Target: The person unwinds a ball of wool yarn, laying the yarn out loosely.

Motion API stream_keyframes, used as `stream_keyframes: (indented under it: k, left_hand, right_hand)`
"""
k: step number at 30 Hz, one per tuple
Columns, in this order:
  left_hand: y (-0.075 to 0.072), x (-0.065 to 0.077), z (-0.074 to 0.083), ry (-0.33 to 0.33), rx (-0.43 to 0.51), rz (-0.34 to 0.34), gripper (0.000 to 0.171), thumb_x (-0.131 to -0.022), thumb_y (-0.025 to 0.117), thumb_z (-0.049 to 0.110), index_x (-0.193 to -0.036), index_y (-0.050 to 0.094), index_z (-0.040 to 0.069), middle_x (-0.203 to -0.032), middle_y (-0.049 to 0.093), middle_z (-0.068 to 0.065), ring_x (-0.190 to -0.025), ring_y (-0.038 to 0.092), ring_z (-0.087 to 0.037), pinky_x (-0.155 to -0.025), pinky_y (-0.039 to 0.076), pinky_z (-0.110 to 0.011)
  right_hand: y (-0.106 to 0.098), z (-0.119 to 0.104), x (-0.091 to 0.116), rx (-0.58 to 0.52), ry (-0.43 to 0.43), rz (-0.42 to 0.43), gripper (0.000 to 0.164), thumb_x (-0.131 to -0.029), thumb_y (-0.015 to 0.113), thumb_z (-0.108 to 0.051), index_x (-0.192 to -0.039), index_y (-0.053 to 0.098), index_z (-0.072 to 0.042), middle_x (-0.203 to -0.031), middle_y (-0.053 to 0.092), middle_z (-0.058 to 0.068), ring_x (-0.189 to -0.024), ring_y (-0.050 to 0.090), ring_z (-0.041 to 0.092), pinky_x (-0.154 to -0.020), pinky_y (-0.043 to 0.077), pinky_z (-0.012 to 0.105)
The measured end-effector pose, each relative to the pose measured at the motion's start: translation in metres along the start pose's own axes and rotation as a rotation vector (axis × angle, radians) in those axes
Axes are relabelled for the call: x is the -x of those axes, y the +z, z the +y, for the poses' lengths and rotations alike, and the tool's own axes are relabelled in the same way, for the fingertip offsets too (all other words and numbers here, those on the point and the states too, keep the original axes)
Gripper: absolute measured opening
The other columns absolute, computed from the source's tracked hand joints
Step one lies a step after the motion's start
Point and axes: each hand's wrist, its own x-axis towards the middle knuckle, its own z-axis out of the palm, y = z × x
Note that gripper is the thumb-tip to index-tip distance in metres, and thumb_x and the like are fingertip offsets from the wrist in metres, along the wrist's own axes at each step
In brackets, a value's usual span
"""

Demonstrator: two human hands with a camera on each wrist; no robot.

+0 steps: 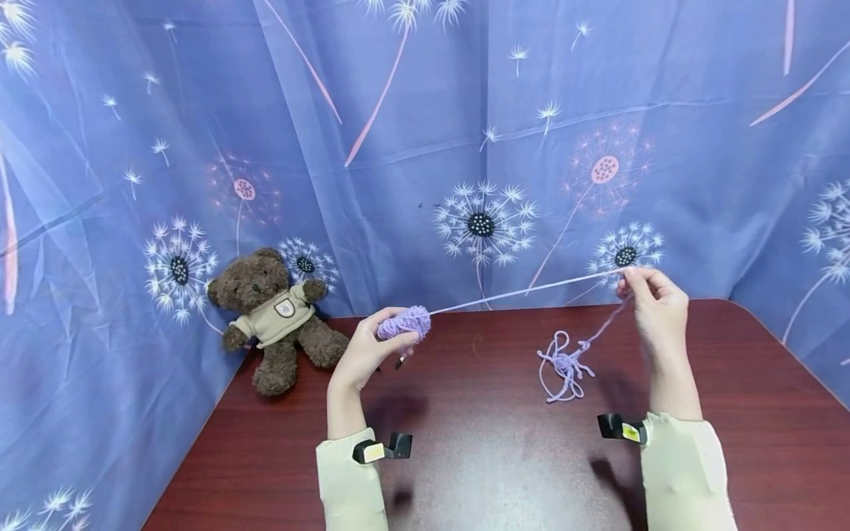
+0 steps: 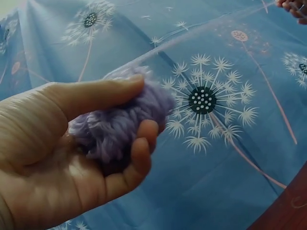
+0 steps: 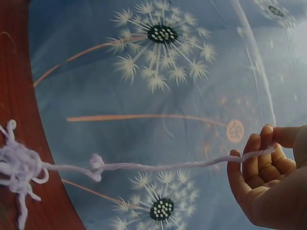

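My left hand grips a small wound ball of lilac yarn, thumb across its near side; in the left wrist view the ball sits between thumb and curled fingers. From it a strand of yarn runs taut up to the right. At the other end my right hand pinches that strand between thumb and forefinger. Below the pinch, the yarn trails over the fingers, through a small knot, to a loose tangle of yarn on the table.
A brown teddy bear in a beige top leans at the table's back left. The dark red table ends at a blue dandelion-print curtain. Black wrist mounts sit on the left sleeve and the right sleeve.
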Motion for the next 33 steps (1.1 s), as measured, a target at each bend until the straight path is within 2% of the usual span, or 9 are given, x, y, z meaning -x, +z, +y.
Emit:
stream_keyframes:
  k: [3, 6, 11, 15, 17, 20, 23, 27, 33]
  left_hand:
    - [-0.004, 0.002, 0.001, 0.009, -0.056, -0.030, 0.038, -0.088, 0.068, 0.005, -0.123, 0.057, -0.005, -0.085, 0.065, 0.003, -0.066, 0.063, -0.009, -0.062, 0.055, -0.024]
    - [-0.007, 0.004, 0.001, 0.026, -0.068, 0.002, 0.032, -0.089, 0.067, 0.006, -0.118, 0.059, -0.004, -0.082, 0.066, 0.006, -0.065, 0.062, -0.008, -0.061, 0.054, -0.024]
    - [-0.011, 0.006, 0.001, 0.054, 0.031, 0.109, 0.016, -0.092, 0.062, 0.004, -0.109, 0.061, 0.004, -0.076, 0.068, 0.008, -0.064, 0.064, -0.008, -0.060, 0.053, -0.022]
    - [-0.014, 0.005, 0.000, 0.042, 0.085, 0.169, 0.019, -0.092, 0.062, 0.002, -0.111, 0.060, 0.007, -0.078, 0.068, 0.009, -0.064, 0.064, -0.008, -0.060, 0.053, -0.021]
    - [-0.016, 0.007, -0.001, 0.011, 0.051, 0.156, 0.026, -0.091, 0.063, 0.003, -0.116, 0.060, 0.004, -0.077, 0.068, 0.009, -0.064, 0.064, -0.008, -0.058, 0.053, -0.021]
    - [-0.020, 0.011, -0.002, -0.028, -0.030, 0.080, 0.037, -0.090, 0.065, 0.005, -0.126, 0.057, 0.001, -0.077, 0.067, 0.010, -0.064, 0.064, -0.008, -0.056, 0.052, -0.021]
    - [-0.021, 0.014, -0.002, -0.044, -0.079, 0.022, 0.040, -0.089, 0.066, 0.007, -0.127, 0.054, -0.001, -0.077, 0.066, 0.009, -0.063, 0.063, -0.008, -0.054, 0.052, -0.022]
    - [-0.019, 0.014, 0.001, -0.042, -0.075, 0.014, 0.035, -0.090, 0.065, 0.007, -0.122, 0.053, 0.001, -0.076, 0.065, 0.006, -0.062, 0.063, -0.009, -0.051, 0.051, -0.023]
    - [-0.012, 0.010, 0.006, -0.005, -0.055, 0.006, 0.035, -0.091, 0.064, 0.005, -0.122, 0.052, -0.002, -0.077, 0.064, 0.005, -0.065, 0.062, -0.010, -0.056, 0.052, -0.022]
  right_hand:
    - [-0.008, -0.005, -0.006, -0.074, 0.038, 0.059, 0.015, -0.091, 0.066, -0.004, -0.077, 0.070, -0.007, -0.060, 0.064, -0.003, -0.055, 0.060, 0.006, -0.056, 0.052, 0.013]
    - [-0.017, -0.008, -0.011, -0.130, 0.067, 0.108, 0.016, -0.090, 0.065, -0.003, -0.076, 0.070, -0.006, -0.059, 0.065, -0.001, -0.052, 0.060, 0.008, -0.053, 0.052, 0.014]
    - [-0.032, -0.009, -0.017, -0.202, 0.096, 0.157, 0.018, -0.091, 0.064, -0.001, -0.075, 0.071, -0.004, -0.057, 0.064, 0.001, -0.049, 0.060, 0.010, -0.050, 0.052, 0.016]
    - [-0.041, -0.011, -0.020, -0.291, 0.102, 0.200, 0.015, -0.090, 0.064, 0.000, -0.076, 0.070, 0.000, -0.057, 0.063, 0.004, -0.049, 0.060, 0.012, -0.048, 0.052, 0.018]
    - [-0.046, -0.013, -0.021, -0.343, 0.104, 0.233, 0.014, -0.089, 0.065, 0.001, -0.076, 0.069, 0.002, -0.057, 0.063, 0.006, -0.048, 0.059, 0.013, -0.047, 0.052, 0.019]
    - [-0.057, -0.016, -0.023, -0.402, 0.106, 0.286, 0.014, -0.089, 0.065, 0.002, -0.075, 0.068, 0.003, -0.056, 0.062, 0.007, -0.046, 0.058, 0.013, -0.046, 0.053, 0.020]
    - [-0.065, -0.015, -0.024, -0.401, 0.098, 0.321, 0.016, -0.089, 0.064, 0.003, -0.073, 0.068, 0.003, -0.055, 0.062, 0.006, -0.045, 0.058, 0.012, -0.045, 0.052, 0.020]
    - [-0.067, -0.009, -0.026, -0.291, 0.118, 0.284, 0.022, -0.091, 0.061, 0.002, -0.071, 0.069, -0.002, -0.054, 0.063, 0.002, -0.045, 0.059, 0.010, -0.046, 0.051, 0.016]
    - [-0.064, 0.001, -0.026, -0.154, 0.153, 0.112, 0.025, -0.094, 0.059, -0.004, -0.073, 0.072, -0.010, -0.058, 0.066, -0.003, -0.051, 0.061, 0.005, -0.050, 0.052, 0.013]
